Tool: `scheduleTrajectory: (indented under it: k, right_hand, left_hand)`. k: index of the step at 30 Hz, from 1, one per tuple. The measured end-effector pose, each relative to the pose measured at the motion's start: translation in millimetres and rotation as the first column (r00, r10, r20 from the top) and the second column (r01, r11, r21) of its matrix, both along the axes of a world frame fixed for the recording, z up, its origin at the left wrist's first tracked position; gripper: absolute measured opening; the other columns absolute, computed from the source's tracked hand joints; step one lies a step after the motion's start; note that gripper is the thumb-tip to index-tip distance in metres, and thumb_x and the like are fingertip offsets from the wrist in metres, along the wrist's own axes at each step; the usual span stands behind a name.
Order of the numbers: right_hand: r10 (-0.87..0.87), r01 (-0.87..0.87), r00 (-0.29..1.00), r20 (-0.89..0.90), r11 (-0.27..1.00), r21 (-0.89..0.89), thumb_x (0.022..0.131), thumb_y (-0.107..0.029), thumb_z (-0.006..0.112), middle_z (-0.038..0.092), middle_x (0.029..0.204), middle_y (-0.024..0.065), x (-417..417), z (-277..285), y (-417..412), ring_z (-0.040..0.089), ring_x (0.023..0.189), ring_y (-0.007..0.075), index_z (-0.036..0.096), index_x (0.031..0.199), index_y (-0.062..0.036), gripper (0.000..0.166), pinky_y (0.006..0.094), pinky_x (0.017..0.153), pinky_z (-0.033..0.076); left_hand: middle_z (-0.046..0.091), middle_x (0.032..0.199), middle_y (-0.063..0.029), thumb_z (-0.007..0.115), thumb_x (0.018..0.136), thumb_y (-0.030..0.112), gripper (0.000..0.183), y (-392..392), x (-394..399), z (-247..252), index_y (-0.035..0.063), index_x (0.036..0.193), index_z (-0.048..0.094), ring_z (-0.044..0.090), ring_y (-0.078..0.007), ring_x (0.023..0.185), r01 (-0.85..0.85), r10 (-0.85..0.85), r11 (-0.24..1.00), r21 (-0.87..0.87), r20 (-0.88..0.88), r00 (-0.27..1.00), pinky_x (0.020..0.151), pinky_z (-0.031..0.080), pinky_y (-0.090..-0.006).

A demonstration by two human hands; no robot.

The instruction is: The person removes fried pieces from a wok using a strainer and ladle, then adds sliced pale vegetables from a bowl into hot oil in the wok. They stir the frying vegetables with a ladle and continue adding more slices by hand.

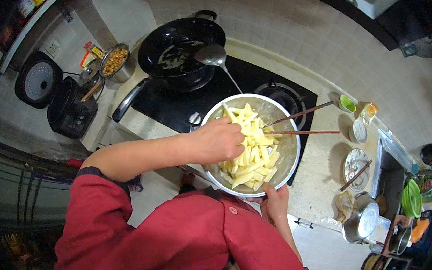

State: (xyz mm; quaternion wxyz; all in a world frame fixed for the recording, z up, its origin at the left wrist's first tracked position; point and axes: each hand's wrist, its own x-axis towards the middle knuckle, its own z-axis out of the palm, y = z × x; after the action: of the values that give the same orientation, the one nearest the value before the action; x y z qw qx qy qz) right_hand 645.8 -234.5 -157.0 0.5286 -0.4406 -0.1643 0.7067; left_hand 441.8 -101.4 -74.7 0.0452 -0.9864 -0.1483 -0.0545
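Observation:
A metal bowl (291, 158) full of pale yellow strips, apparently cut potato (251, 169), is in front of my chest, overlapping the cooktop's front edge. My right hand (275, 203) grips its near rim from the lower right. Over the left part of the bowl, my left hand (223, 141) is curled around some strips, one poking out beyond the fingers; its fingertips are hidden. Two brown chopsticks (306, 132) stand in the strips and lean across the right rim. Beyond the bowl, a black wok (181, 45) with oil in it holds the head of a metal wok spatula (212, 54).
The black cooktop (241, 75) has a second burner (282, 96) on the right. A metal pot of browned food (116, 61) and an open rice cooker (72, 107) stand left. Rightward are a patterned plate (355, 168), a small bowl (358, 131), a metal basin (362, 219) and a sink (389, 179).

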Motion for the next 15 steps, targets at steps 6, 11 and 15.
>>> scheduleTrajectory:
  k: [6,11,15]
  right_hand:
    - [-0.018,0.019,0.997,0.073,1.000,-0.016,0.085,0.002,0.041,0.050,0.118,0.0198,-86.4,-28.6,-4.4,0.063,0.088,0.0302,0.026,0.130,-0.0020,0.047,0.0358,0.058,0.061]
    - [-0.135,0.132,0.986,0.098,0.990,0.042,0.085,0.001,0.042,0.051,0.117,0.0177,-165.2,-56.8,-10.3,0.063,0.088,0.0279,0.029,0.128,-0.0019,0.046,0.0362,0.059,0.060]
    - [-0.245,0.243,0.965,0.093,0.970,0.030,0.085,0.000,0.045,0.056,0.110,0.0149,-205.1,-78.8,-34.6,0.063,0.082,0.0217,0.034,0.126,-0.0022,0.043,0.0312,0.056,0.057]
  left_hand:
    - [0.055,0.075,-0.0045,0.059,0.067,0.013,0.009,-0.6,-89.1,-7.5,0.0084,0.075,0.059,0.056,-0.0217,0.075,0.007,-0.004,0.999,-0.048,0.060,0.998,0.065,0.044,-0.0345]
    - [0.060,0.083,-0.0071,0.069,0.064,0.011,0.017,37.9,-177.2,3.8,0.0091,0.081,0.064,0.060,-0.0256,0.079,-0.233,0.277,0.959,-0.164,0.345,0.897,0.067,0.050,-0.0371]
    - [0.064,0.091,-0.0139,0.069,0.071,0.017,0.020,128.3,-228.1,10.5,0.0092,0.090,0.068,0.062,-0.0316,0.086,-0.689,0.691,0.723,-0.062,0.027,0.723,0.072,0.050,-0.0407]
